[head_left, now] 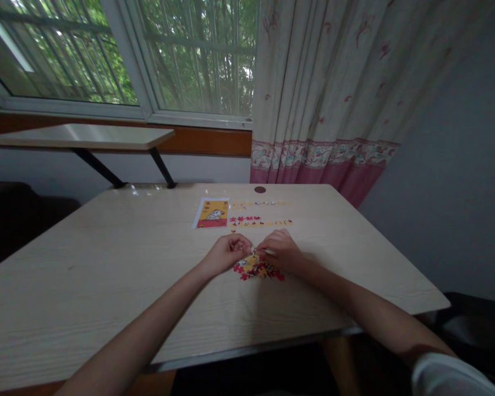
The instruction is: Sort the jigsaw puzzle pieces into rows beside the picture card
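Observation:
My left hand (226, 253) and my right hand (281, 250) meet fingertip to fingertip over the middle of a light wooden table (107, 275). Both are closed in a pinch on small jigsaw pieces (253, 251) held between them. Just below the hands lies a loose pile of red and yellow puzzle pieces (258, 270). Behind the hands, two rows of sorted pieces (260, 222) run across the table. A yellow and red reference picture card (212, 213) lies left of the rows.
A small round dark hole or cap (259, 190) sits near the table's far edge. A wall shelf (82, 136) on black brackets hangs under the window (148, 55). A flowered curtain (325, 110) hangs at the right. Dark seating shows at both sides.

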### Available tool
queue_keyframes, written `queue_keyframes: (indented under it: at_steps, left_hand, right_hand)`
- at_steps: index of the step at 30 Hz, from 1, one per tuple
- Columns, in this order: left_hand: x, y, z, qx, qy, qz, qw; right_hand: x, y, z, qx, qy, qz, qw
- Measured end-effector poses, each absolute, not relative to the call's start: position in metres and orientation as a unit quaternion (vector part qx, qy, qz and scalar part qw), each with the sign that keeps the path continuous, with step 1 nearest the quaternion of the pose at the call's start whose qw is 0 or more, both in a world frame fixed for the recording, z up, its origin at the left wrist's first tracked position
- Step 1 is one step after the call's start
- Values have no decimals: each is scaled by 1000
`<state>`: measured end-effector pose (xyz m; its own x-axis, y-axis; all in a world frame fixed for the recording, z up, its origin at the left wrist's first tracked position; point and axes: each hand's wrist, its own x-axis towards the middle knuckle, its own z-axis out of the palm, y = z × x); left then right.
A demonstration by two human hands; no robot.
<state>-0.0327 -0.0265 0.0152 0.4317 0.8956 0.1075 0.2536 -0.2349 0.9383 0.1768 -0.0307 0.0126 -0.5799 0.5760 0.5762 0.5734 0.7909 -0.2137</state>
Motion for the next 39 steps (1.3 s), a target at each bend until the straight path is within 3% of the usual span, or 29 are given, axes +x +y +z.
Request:
queue_keyframes:
  at_steps: [13,19,25,39]
  left_hand:
    - [-29,-32,19,704,398,344,477]
    - [-39,-30,26,796,429,303,302]
    - [-47,-30,28,877,398,230,140]
    - [-48,-29,27,898,396,183,62]
  right_hand:
    - [182,-29,18,-291,-891,-13,349]
    - [199,-11,16,-355,-816,-33,455]
    - [207,-3,16,-380,-794,-11,474]
    - [203,2,20,-395,-801,-12,449]
